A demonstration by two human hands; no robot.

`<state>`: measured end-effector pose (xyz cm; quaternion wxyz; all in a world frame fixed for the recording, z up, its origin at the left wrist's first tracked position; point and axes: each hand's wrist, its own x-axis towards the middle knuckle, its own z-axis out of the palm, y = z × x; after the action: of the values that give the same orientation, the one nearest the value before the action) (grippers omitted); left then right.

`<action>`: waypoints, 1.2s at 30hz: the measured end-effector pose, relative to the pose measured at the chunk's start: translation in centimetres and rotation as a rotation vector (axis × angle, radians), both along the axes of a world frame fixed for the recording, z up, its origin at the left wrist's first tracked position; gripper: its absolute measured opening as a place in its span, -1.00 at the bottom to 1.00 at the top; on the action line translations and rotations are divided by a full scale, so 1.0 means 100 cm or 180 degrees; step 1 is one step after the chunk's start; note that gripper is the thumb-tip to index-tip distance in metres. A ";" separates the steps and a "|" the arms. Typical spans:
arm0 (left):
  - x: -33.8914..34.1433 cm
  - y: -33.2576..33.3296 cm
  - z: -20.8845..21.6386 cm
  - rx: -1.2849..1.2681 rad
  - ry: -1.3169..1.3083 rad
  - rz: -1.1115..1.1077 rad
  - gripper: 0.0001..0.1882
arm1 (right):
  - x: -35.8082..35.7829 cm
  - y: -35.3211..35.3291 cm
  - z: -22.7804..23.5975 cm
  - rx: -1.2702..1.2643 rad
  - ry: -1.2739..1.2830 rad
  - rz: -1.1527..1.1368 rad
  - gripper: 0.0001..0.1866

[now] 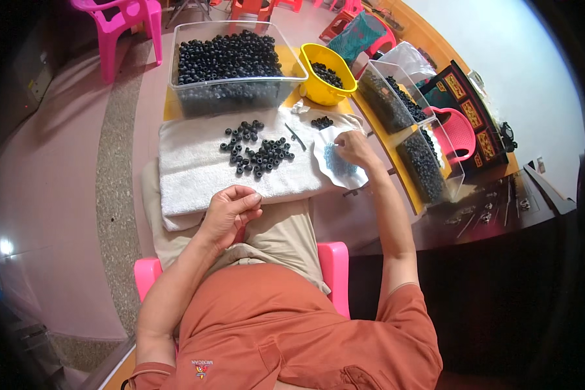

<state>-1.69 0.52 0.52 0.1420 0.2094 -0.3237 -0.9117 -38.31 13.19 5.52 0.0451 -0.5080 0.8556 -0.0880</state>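
Observation:
My right hand [359,151] reaches into a white dish with a wavy rim [331,179], its fingertips drawn together among small pale blue bits [340,162]. Whatever those fingers pinch is hidden. Over my lap, by the near edge of a folded white towel [182,166], my left hand [231,213] is closed with thumb against fingers; anything in it is too small to make out. Loose black bead-like pieces with holes [266,155] lie scattered on the towel. A slim dark tool [295,135] rests to their right, and a smaller black heap [322,122] sits behind the dish.
A large clear bin [240,97] full of black pieces stands at the back, beside a yellow basket [329,95] holding more. Two clear boxes [385,97] [429,170] of black pieces stand at right. Pink chairs [127,26] and a crumpled tissue [299,107] are also around.

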 end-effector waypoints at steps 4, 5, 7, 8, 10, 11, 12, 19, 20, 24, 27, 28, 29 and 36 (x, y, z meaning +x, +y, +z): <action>-0.001 0.000 0.000 0.0022 0.0020 -0.0012 -0.92 | 0.001 0.002 0.002 0.0083 -0.0088 -0.0072 -0.71; -0.001 0.000 0.000 0.0005 0.0001 -0.0020 -0.93 | -0.002 0.004 0.001 0.0191 0.0055 0.0059 -0.73; -0.002 0.000 0.000 0.0003 0.0001 -0.0028 -0.93 | -0.005 0.008 -0.003 0.0298 0.0197 0.0185 -0.74; -0.002 0.001 0.000 0.0001 0.0001 -0.0030 -0.93 | -0.006 0.013 -0.006 -0.0117 0.0203 0.0298 -0.76; -0.002 0.001 -0.001 -0.0011 -0.0012 -0.0026 -0.92 | -0.001 0.017 -0.007 -0.0533 0.0204 0.0417 -0.77; -0.001 0.001 -0.001 -0.0021 -0.0024 -0.0014 -0.92 | 0.006 0.016 0.001 -0.0416 0.0051 0.0275 -0.78; 0.000 0.000 -0.002 -0.0022 -0.0028 -0.0005 -0.92 | 0.012 0.015 0.007 -0.0299 -0.0102 0.0132 -0.80; -0.001 0.003 -0.001 0.0022 -0.0053 -0.0010 -0.89 | 0.020 0.022 0.011 -0.0266 -0.0199 0.0001 -0.79; -0.001 0.003 -0.001 0.0022 -0.0041 -0.0031 -0.89 | 0.016 0.025 0.008 -0.0334 -0.0137 0.0107 -0.79; -0.003 0.004 -0.001 -0.0004 -0.0043 -0.0055 -0.89 | 0.005 0.032 -0.003 -0.0541 -0.0003 0.0323 -0.77; -0.002 0.004 -0.002 -0.0027 -0.0074 -0.0017 -0.91 | 0.013 0.028 0.001 -0.0619 0.0009 0.0297 -0.80; -0.002 0.003 -0.003 -0.0035 -0.0094 -0.0016 -0.91 | 0.014 0.029 0.002 -0.0618 0.0008 0.0296 -0.80; -0.002 0.004 -0.003 -0.0043 -0.0114 -0.0015 -0.91 | 0.015 0.029 0.003 -0.0628 -0.0129 0.0210 -0.82; -0.002 0.004 -0.002 -0.0042 -0.0113 -0.0031 -0.92 | 0.033 0.038 0.006 -0.1222 -0.1447 -0.0238 -0.86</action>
<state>-1.93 0.94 0.28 0.1332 0.2231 -0.3333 -0.9063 -34.96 16.95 6.07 0.1353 -0.4426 0.8095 -0.3613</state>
